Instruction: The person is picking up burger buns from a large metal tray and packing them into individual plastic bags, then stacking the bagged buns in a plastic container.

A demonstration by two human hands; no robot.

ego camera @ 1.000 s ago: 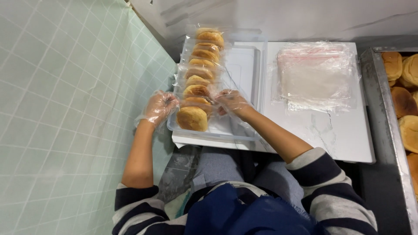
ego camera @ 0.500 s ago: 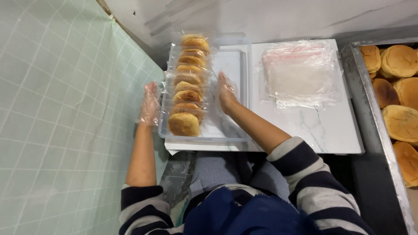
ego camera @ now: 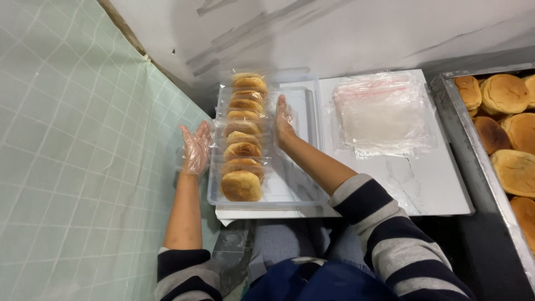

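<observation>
Buns (ego camera: 242, 134), each in a clear wrapper, lie overlapping in one row from 12 to 6 o'clock along the left side of a clear tray (ego camera: 301, 192). The tray rests on a white board (ego camera: 434, 189) (its near edge overhangs the person's lap). The left hand (ego camera: 196, 148), in a thin plastic glove, is flat with fingers together, palm facing the row at its 9 o'clock side, just beside the tray wall. The right hand (ego camera: 283, 120), also gloved, is flat with fingers together at the row's 3 o'clock side, inside the tray, against the wrappers. At 3 o'clock, a stack of bags (ego camera: 382, 114) lies on the board. Farther toward 3 o'clock, a metal pan (ego camera: 473, 161) holds unwrapped buns.
</observation>
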